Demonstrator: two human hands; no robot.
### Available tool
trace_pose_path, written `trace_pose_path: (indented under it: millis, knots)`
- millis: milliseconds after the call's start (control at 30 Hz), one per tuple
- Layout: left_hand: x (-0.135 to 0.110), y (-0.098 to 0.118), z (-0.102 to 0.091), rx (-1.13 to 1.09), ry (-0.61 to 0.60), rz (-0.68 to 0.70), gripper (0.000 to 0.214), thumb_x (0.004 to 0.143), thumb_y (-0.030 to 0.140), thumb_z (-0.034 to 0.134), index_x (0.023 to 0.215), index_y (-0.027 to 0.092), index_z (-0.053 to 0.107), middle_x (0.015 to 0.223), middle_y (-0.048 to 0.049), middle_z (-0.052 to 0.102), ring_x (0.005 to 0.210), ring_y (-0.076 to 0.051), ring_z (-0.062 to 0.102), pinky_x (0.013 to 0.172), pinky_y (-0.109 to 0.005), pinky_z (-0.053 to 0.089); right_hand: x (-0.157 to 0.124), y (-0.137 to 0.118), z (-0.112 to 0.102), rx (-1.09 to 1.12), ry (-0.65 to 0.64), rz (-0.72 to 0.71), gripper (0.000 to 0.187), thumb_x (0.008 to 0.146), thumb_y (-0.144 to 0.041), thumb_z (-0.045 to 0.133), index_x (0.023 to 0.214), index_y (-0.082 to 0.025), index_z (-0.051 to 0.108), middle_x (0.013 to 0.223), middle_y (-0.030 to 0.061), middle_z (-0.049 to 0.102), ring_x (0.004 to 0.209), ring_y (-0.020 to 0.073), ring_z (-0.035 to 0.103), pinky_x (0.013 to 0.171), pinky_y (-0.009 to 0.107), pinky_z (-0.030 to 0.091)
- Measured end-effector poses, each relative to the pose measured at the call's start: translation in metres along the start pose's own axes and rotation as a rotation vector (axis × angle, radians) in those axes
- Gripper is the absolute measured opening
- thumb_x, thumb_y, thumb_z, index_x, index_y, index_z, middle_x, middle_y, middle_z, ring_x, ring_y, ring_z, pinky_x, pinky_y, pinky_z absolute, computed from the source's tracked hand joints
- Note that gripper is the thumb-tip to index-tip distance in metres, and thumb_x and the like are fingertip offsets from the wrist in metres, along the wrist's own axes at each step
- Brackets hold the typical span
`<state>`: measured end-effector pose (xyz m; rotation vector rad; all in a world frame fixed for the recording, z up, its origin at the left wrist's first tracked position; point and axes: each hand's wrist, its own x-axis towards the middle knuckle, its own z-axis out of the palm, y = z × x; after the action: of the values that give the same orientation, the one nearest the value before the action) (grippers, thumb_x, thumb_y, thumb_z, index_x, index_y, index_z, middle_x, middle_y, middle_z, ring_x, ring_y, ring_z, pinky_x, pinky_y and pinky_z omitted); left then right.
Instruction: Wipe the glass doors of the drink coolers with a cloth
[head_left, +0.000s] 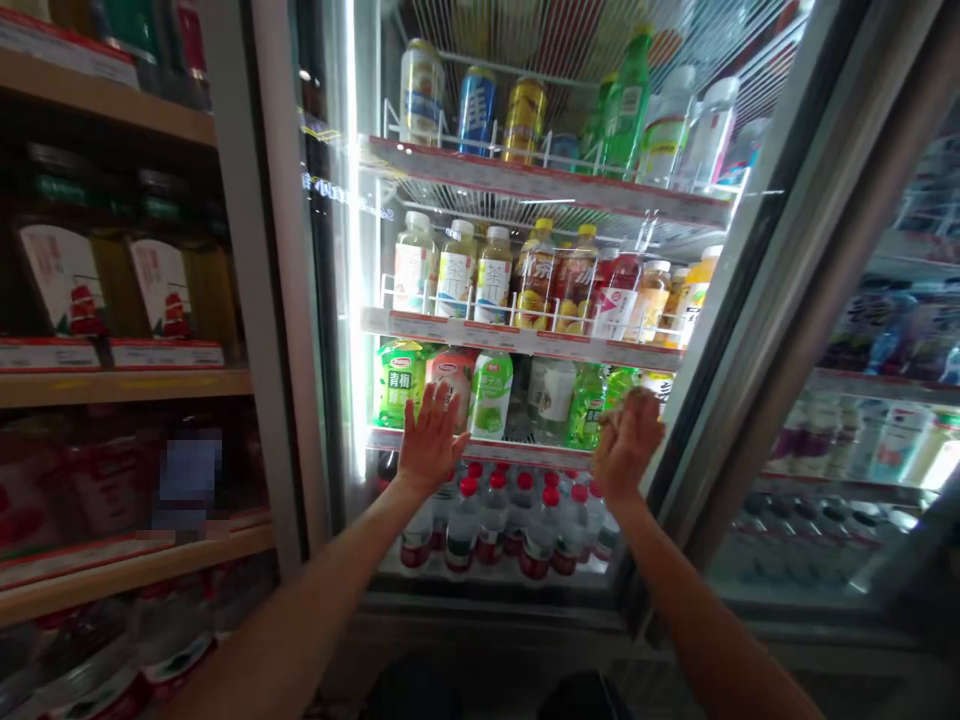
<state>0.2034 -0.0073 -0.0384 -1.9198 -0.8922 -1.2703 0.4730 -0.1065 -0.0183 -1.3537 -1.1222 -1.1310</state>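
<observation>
My left hand [433, 440] is raised with its fingers spread, holding nothing. It is in front of a red-labelled bottle [450, 368] on a lit fridge shelf, between a green-labelled bottle [400, 385] and a white-and-green bottle [491, 395]. My right hand [628, 450] is raised near the fridge's right frame, its fingers bent and blurred. Behind it, partly hidden, stands a bright green bottle [586, 405]. A clear bottle with a pale label [555, 395] stands between the two hands. Whether either hand touches glass or a bottle cannot be made out.
Small red-capped bottles [495, 510] fill the fridge bottom. Tea bottles [454, 270] line the middle shelf; cans [477, 108] stand above. A metal door frame [780, 300] borders the right. Wooden shelves [120, 388] with large bottles [64, 265] are at left.
</observation>
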Motion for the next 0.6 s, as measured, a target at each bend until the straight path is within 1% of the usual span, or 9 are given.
trace_pose_path:
  millis: [100,167,200,267,333,400,433,467,600]
  knots:
    - [0.001,-0.001,-0.002,-0.005,-0.014,-0.003,0.062,0.089,0.037,0.041,0.142,0.013,0.022,0.146,-0.0161,0.029,0.14,-0.024,0.005,0.113,-0.051,0.01,-0.012,-0.06,0.011,0.053,-0.126,-0.305,0.05,0.086,-0.018,0.039,0.136,-0.02,0.041,0.14,0.011,0.042,0.138,0.0234,0.023,0.112,0.049,0.015]
    - [0.001,-0.001,-0.004,-0.008,-0.009,0.001,0.063,0.089,0.037,0.042,0.143,0.014,0.02,0.146,-0.0158,0.029,0.14,-0.024,0.004,0.113,-0.05,0.011,-0.019,-0.074,0.011,0.078,-0.202,-0.421,0.05,0.086,-0.017,0.041,0.135,-0.023,0.041,0.138,0.0077,0.047,0.137,0.0202,0.025,0.113,0.046,0.011]
    - [0.001,-0.001,-0.004,-0.009,0.001,0.008,0.064,0.088,0.036,0.043,0.143,0.013,0.019,0.146,-0.016,0.029,0.14,-0.024,0.004,0.113,-0.05,0.011,-0.02,-0.07,0.009,0.076,-0.211,-0.44,0.051,0.086,-0.017,0.041,0.136,-0.024,0.04,0.137,0.0073,0.047,0.137,0.0196,0.027,0.114,0.045,0.01]
    - [0.001,-0.001,-0.004,-0.006,0.014,0.018,0.065,0.088,0.036,0.045,0.143,0.012,0.019,0.146,-0.0164,0.028,0.14,-0.024,0.003,0.113,-0.05,0.011,-0.017,-0.045,0.004,0.042,-0.173,-0.388,0.051,0.086,-0.018,0.041,0.137,-0.023,0.038,0.139,0.0088,0.044,0.136,0.0207,0.028,0.113,0.047,0.012]
    - [0.0,-0.001,-0.003,0.001,0.009,0.019,0.065,0.087,0.037,0.045,0.143,0.012,0.021,0.146,-0.0164,0.028,0.14,-0.025,0.003,0.113,-0.05,0.011,-0.008,-0.014,0.0,-0.021,-0.066,-0.198,0.051,0.087,-0.021,0.04,0.138,-0.021,0.036,0.142,0.0127,0.039,0.136,0.0241,0.028,0.11,0.051,0.017]
    - [-0.001,-0.001,-0.001,0.006,-0.01,0.012,0.065,0.087,0.037,0.046,0.143,0.013,0.021,0.147,-0.016,0.027,0.14,-0.025,0.004,0.113,-0.051,0.011,0.0,0.003,-0.001,-0.072,0.04,0.011,0.051,0.088,-0.023,0.037,0.139,-0.016,0.035,0.144,0.0168,0.035,0.136,0.0275,0.027,0.107,0.055,0.022]
    - [-0.001,-0.001,0.0,0.008,-0.015,0.008,0.066,0.087,0.038,0.045,0.143,0.013,0.02,0.147,-0.016,0.027,0.14,-0.025,0.004,0.113,-0.051,0.011,0.003,0.003,0.001,-0.08,0.061,0.061,0.051,0.088,-0.024,0.036,0.139,-0.015,0.035,0.144,0.0182,0.034,0.136,0.0284,0.026,0.106,0.056,0.023]
    - [-0.001,-0.001,0.0,0.008,-0.019,0.006,0.066,0.087,0.038,0.045,0.143,0.013,0.02,0.147,-0.016,0.026,0.14,-0.026,0.004,0.113,-0.051,0.011,0.004,-0.005,0.004,-0.074,0.06,0.058,0.051,0.088,-0.023,0.036,0.138,-0.014,0.036,0.144,0.0188,0.033,0.137,0.0286,0.025,0.106,0.056,0.023]
    - [-0.001,-0.001,-0.002,0.006,-0.044,0.001,0.066,0.088,0.039,0.044,0.143,0.014,0.018,0.147,-0.0157,0.025,0.14,-0.025,0.004,0.112,-0.052,0.011,-0.007,-0.069,0.017,0.031,-0.074,-0.247,0.05,0.086,-0.018,0.039,0.136,-0.018,0.04,0.14,0.0133,0.042,0.138,0.0237,0.023,0.111,0.051,0.016]
